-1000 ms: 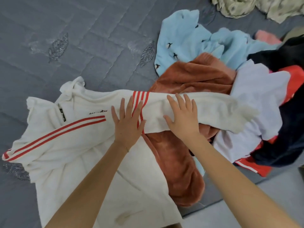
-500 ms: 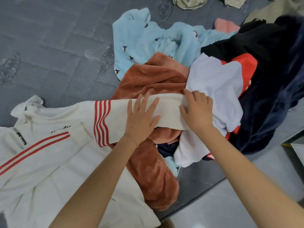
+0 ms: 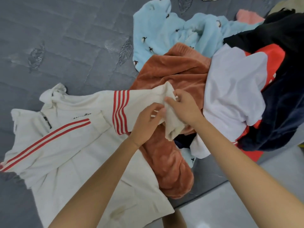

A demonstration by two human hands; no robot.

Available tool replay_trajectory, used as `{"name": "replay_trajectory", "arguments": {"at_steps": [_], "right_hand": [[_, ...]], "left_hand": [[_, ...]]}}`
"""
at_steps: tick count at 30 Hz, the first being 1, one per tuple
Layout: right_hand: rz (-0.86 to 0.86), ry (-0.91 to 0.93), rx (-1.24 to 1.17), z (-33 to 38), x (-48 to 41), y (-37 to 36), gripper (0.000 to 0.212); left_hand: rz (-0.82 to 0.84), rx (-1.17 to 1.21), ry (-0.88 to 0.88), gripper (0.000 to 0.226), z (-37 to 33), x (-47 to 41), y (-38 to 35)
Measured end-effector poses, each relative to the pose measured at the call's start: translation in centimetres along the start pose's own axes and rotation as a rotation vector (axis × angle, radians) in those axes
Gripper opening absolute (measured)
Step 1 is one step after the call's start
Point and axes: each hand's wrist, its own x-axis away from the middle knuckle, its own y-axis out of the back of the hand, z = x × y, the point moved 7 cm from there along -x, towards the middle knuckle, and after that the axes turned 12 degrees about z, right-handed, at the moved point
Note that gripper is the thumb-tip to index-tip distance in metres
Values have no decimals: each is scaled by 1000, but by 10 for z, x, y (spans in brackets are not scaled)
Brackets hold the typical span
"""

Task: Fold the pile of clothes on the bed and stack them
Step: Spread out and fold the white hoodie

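Grey quilted bed (image 3: 65, 38) fills the upper left of your view. A pale floor (image 3: 230, 208) shows at lower right.

Cream top with red stripes (image 3: 74, 153): spread flat on the bed at lower left, collar toward the far side, hem by the near edge of the bed. A faint stain sits near the hem.

Pile, right of the top:
- dark navy garment (image 3: 283, 112) at the far right, against a red piece (image 3: 269, 58)
- light blue fleece (image 3: 158, 30), printed with small birds, on the far side
- white garment (image 3: 230, 89), on the navy and red cloth
- rust-brown fleece (image 3: 172, 74) in the middle, one end reaching toward the near edge of the bed
- pink scrap (image 3: 246, 15) at the top, mostly covered

Sleeve (image 3: 143, 102) of the cream top runs right from the shoulder and lies across the rust-brown fleece, triple red band at mid-length.

Your left grip (image 3: 146, 122) and right grip (image 3: 184, 109) meet at the cuff end of that sleeve, nearly touching each other. Left grip: fingers curled on the sleeve cloth from the near side. Right grip: pinching the cuff end, which bunches and folds down between your two hands.
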Motion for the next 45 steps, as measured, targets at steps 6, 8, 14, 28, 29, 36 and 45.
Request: {"name": "replay_trajectory", "arguments": {"at_steps": [6,8,14,28,29,36,45], "right_hand": [[162,-125,-311,27,-5,-99,13],[230,-92,-302,36,0,-129,6],[220,82,381,32,-6,-199,40],[230,3,953,29,-34,-346,72],[235,2,978,31,-36,-352,72],[223,64,1060,46,-54,-383,63],[237,97,937,49,-74,-381,62]], "left_hand": [[-7,386,131,65,41,66,39],[-151,365,138,55,59,85,64],[-482,424,119,29,112,155,142],[-744,429,260,25,246,288,277],[-751,422,276,29,255,293,281],[-907,244,402,17,311,330,308],[-952,203,607,38,335,339,298]]}}
